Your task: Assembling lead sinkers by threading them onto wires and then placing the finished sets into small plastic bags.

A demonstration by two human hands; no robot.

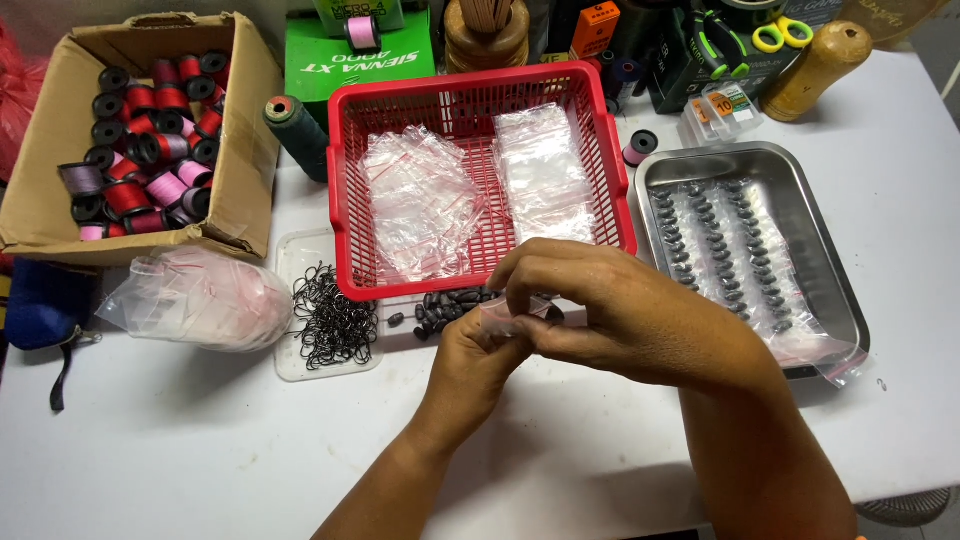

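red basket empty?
No: the red basket holds two loose heaps of small clear zip bags, one on each side of its floor.

An open brown cardboard box (pixel 245 190) stands at far left. A green carton (pixel 330 65) sits behind the red basket; an orange packet (pixel 596 28) stands upright further right.

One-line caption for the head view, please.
Both hands, left hand and right hand, pinch a small clear zip bag before a red basket.
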